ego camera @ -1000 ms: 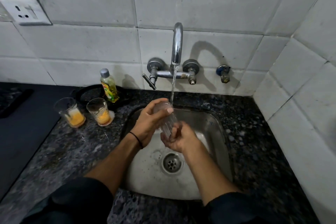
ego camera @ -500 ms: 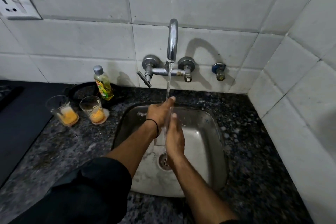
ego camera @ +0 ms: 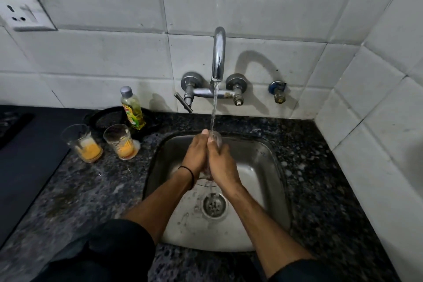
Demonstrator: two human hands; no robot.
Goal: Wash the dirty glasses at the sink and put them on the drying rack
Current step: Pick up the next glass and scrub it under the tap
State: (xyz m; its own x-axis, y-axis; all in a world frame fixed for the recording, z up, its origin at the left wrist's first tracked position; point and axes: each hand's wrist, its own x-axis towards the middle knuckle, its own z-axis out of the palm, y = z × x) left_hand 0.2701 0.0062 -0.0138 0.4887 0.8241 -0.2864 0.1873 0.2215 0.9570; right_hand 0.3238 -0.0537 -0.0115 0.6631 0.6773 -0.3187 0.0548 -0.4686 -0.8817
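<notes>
The back wall (ego camera: 103, 52) and right wall (ego camera: 389, 98) carry white glazed tiles with grey grout lines and meet in a corner. A white socket plate (ego camera: 25, 15) sits upper left. The countertop (ego camera: 320, 190) is dark speckled stone. Lighting is dim.

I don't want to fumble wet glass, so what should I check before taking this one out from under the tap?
1. Grip: left hand and right hand both wrap the glass: ok.
2. Water stream from the tap lands on the glass: ok.
3. Glass rinsed clean: cannot tell, hands cover most of it.
4. Drying rack located: not ok, none in view.
5. Two orange-stained glasses upright on the counter: ok.
</notes>
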